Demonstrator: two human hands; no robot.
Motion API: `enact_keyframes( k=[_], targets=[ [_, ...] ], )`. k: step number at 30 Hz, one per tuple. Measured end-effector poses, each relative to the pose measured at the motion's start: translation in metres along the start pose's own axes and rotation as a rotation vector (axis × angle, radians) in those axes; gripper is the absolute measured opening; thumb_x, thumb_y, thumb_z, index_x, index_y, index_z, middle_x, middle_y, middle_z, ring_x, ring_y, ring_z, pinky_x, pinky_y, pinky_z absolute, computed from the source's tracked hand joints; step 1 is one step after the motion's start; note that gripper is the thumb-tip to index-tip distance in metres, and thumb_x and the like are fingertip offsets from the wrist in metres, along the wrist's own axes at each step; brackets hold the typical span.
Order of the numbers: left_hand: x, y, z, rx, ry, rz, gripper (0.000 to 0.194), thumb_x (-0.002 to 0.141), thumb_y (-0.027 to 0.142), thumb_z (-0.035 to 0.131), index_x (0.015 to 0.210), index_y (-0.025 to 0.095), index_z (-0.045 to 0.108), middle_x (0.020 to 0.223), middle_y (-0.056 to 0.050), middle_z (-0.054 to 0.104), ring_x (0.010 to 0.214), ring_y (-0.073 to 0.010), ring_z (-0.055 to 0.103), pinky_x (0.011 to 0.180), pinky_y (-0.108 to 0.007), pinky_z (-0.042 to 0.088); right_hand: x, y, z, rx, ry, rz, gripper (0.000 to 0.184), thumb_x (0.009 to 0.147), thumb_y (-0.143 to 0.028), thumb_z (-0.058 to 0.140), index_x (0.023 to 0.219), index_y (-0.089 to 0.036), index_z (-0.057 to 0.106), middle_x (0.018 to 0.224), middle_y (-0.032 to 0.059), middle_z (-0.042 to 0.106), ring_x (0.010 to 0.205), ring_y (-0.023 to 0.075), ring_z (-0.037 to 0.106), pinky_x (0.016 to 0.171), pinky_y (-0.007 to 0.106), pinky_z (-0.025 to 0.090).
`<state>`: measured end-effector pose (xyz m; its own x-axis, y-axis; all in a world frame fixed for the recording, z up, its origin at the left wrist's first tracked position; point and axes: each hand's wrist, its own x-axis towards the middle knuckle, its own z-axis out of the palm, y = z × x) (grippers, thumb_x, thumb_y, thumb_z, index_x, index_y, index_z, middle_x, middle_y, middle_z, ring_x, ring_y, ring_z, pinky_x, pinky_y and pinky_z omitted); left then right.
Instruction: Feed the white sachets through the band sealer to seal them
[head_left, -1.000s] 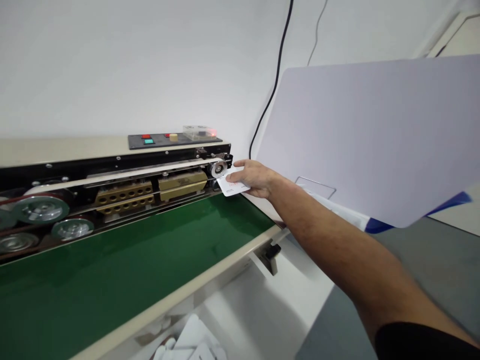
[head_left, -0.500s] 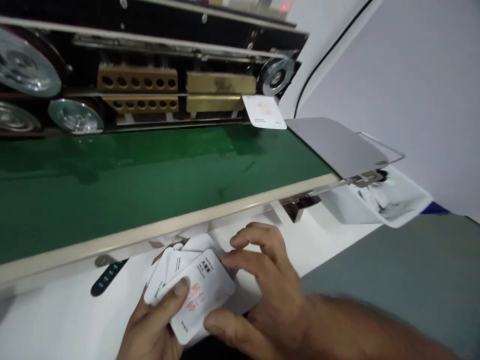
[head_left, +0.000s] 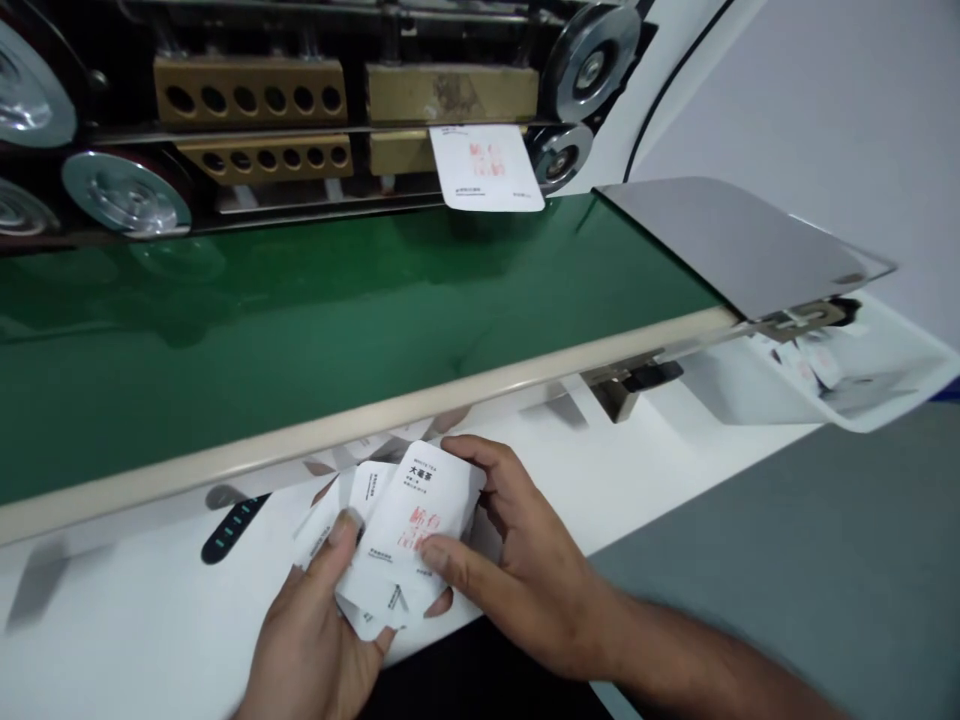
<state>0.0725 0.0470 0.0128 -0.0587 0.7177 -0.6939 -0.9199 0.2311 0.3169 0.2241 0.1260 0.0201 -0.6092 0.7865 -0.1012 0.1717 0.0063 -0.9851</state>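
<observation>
A fanned stack of white tea sachets (head_left: 373, 488) with small black print is gripped in my left hand (head_left: 319, 610), thumb on top. My right hand (head_left: 517, 560) pinches the uppermost tea sachet (head_left: 442, 480), its thumb lying near the red characters and the fingers behind the right edge. This sachet overlaps the others in my left hand. Beyond the hands, another white sachet (head_left: 491, 172) sticks out from the sealing machine's brass blocks, above the green conveyor belt (head_left: 360, 310).
The sealing machine (head_left: 247, 95) with brass blocks and metal wheels runs along the back. A grey plate (head_left: 720, 235) extends from the belt's right end. Below it hangs a white bin (head_left: 885, 390) holding sachets. A dark control panel (head_left: 236, 528) sits at lower left.
My right hand has closed from a spread pose onto the top sachet, which has shifted up and right off the stack. The view has moved, and the sachet at the machine shows more fully.
</observation>
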Motion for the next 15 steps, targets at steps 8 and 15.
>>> enact_keyframes(
  k=[8, 15],
  targets=[
    [-0.002, -0.003, 0.006, 0.194, 0.081, 0.073, 0.087, 0.079, 0.025, 0.074, 0.149, 0.033, 0.024, 0.109, -0.009, 0.075, 0.099, -0.0309, 0.069, 0.079, -0.043, 0.06, -0.002, 0.001, -0.003, 0.38, -0.075, 0.063, 0.033, 0.094, -0.026, 0.059, 0.12, -0.027, 0.04, 0.104, 0.0032, 0.061, 0.078, 0.0138, 0.067, 0.057, 0.03, 0.063],
    [-0.001, -0.008, -0.004, 0.26, 0.248, 0.033, 0.076, 0.074, 0.026, 0.08, 0.14, 0.018, 0.043, 0.097, -0.012, 0.078, 0.082, -0.0315, 0.074, 0.063, -0.037, 0.062, -0.006, 0.008, -0.009, 0.238, 0.124, -0.055, 0.017, 0.097, -0.029, 0.056, 0.11, -0.026, 0.047, 0.097, 0.0022, 0.06, 0.088, 0.0129, 0.06, 0.074, 0.027, 0.055]
  ],
)
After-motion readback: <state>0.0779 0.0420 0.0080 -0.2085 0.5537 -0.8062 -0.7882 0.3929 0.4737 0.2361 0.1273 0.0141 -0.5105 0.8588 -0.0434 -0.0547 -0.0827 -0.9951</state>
